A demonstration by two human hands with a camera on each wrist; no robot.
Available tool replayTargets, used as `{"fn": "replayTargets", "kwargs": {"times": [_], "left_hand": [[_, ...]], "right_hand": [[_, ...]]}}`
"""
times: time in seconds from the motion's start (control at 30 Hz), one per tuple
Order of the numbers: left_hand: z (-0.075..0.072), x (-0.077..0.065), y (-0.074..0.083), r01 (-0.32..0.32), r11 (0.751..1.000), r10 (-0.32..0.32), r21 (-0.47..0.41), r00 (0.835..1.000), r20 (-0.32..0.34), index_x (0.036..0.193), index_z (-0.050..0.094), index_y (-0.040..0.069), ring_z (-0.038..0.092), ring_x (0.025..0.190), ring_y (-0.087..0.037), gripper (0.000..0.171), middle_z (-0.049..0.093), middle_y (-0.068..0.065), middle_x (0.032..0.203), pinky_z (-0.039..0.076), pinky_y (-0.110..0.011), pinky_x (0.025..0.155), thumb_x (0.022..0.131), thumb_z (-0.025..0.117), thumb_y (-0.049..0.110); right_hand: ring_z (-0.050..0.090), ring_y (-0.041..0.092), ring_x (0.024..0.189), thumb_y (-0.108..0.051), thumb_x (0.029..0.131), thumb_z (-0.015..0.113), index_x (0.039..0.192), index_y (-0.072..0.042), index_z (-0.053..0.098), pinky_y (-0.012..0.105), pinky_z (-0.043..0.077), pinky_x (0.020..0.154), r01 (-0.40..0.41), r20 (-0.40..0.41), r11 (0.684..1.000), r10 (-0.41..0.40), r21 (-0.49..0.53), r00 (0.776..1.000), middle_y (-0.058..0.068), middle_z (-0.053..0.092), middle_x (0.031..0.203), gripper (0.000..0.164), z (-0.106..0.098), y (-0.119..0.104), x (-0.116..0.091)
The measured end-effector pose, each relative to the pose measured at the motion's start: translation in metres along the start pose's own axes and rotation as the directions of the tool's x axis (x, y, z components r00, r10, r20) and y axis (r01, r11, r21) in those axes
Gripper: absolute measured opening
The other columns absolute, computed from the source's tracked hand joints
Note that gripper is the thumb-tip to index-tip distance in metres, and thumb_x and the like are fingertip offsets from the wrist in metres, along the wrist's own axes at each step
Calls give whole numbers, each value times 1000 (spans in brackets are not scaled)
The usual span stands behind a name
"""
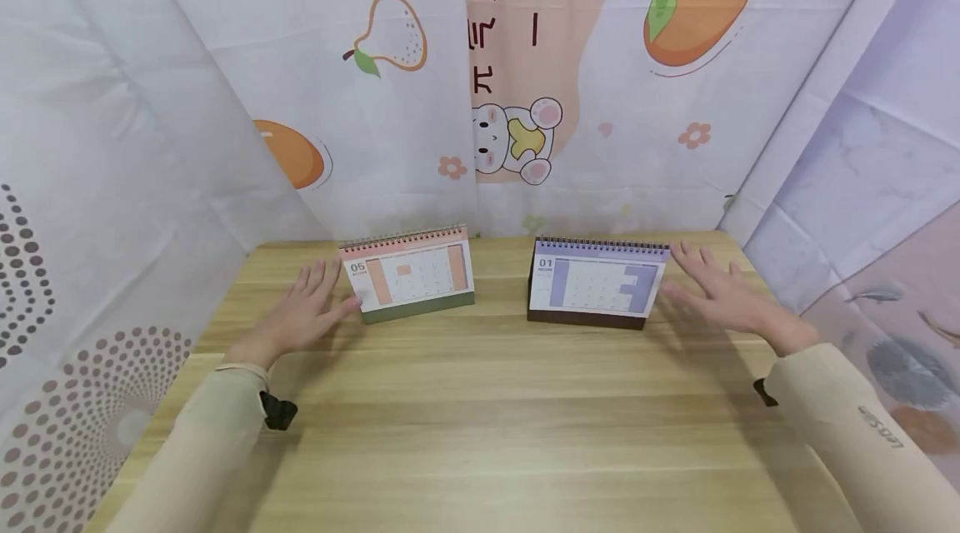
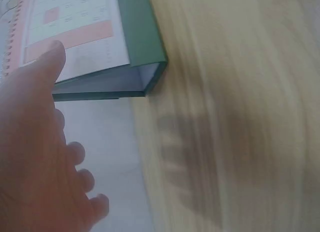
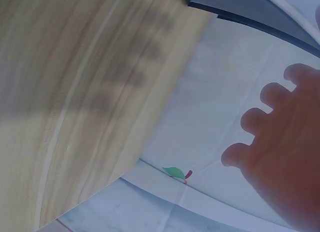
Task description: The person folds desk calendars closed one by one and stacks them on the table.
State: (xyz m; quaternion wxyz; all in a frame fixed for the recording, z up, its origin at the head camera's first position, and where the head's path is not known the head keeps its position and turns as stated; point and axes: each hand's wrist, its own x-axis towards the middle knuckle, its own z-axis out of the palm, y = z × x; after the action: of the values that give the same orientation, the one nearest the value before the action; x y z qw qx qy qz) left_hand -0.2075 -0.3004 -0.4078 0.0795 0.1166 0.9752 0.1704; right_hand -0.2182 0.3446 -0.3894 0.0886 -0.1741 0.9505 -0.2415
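Two spiral-bound desk calendars stand tilted back on the wooden table. The pink and green desk calendar (image 1: 408, 273) is on the left, marked 05; the purple desk calendar (image 1: 596, 281) with a dark base is on the right, marked 01. My left hand (image 1: 302, 312) is beside the pink calendar's left side, fingers extended; in the left wrist view its thumb (image 2: 54, 59) overlaps the calendar page. My right hand (image 1: 723, 296) is spread at the purple calendar's right edge, its fingertips right by the side. Neither hand curls round a calendar.
The wooden table (image 1: 480, 416) reaches back to a white printed curtain (image 1: 405, 141) right behind the calendars. More patterned cloth hangs at the left (image 1: 127, 183) and right (image 1: 877, 158). A dark wrist strap piece (image 1: 279, 411) shows under the left sleeve.
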Motion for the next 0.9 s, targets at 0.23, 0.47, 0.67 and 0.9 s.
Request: {"fn": "replayTargets", "kwargs": {"times": [0.23, 0.47, 0.67, 0.9], "left_hand": [[-22, 5, 15, -4, 991, -18, -131, 987, -162, 162, -7, 12, -4, 152, -42, 91, -3, -17, 168, 7, -65, 118, 103, 40, 63], [-38, 9, 41, -57, 992, 24, -110, 960, -278, 163, 11, 8, 8, 154, -35, 85, 11, -16, 168, 14, -58, 120, 104, 43, 60], [-51, 15, 66, -200, 974, 142, -108, 906, -398, 160, 31, 12, 27, 149, -36, 68, 19, -14, 166, 29, -60, 114, 105, 51, 47], [-63, 31, 98, -378, 872, 258, -310, 894, -366, 148, 53, 12, 51, 133, -31, 49, 49, -8, 152, 51, -51, 97, 106, 55, 37]], "right_hand": [[-4, 49, 150, -39, 110, 38, 162, -8, 1, 73, 4, 113, 17, -14, 970, -15, 241, 1000, 22, -3, 167, 71, -10, -4, 3], [4, 54, 148, -46, 111, 28, 163, -8, 3, 75, 9, 111, -51, 29, 918, 43, 394, 999, 25, 1, 166, 69, -20, -15, 8], [13, 54, 146, -53, 110, 23, 161, 0, 2, 68, 14, 114, -116, 121, 832, 59, 542, 991, 28, 8, 163, 77, -31, -21, 13], [22, 52, 144, -61, 107, 18, 159, 5, 1, 63, 21, 115, -206, 222, 802, 95, 560, 970, 31, 12, 162, 86, -43, -20, 16]]}}
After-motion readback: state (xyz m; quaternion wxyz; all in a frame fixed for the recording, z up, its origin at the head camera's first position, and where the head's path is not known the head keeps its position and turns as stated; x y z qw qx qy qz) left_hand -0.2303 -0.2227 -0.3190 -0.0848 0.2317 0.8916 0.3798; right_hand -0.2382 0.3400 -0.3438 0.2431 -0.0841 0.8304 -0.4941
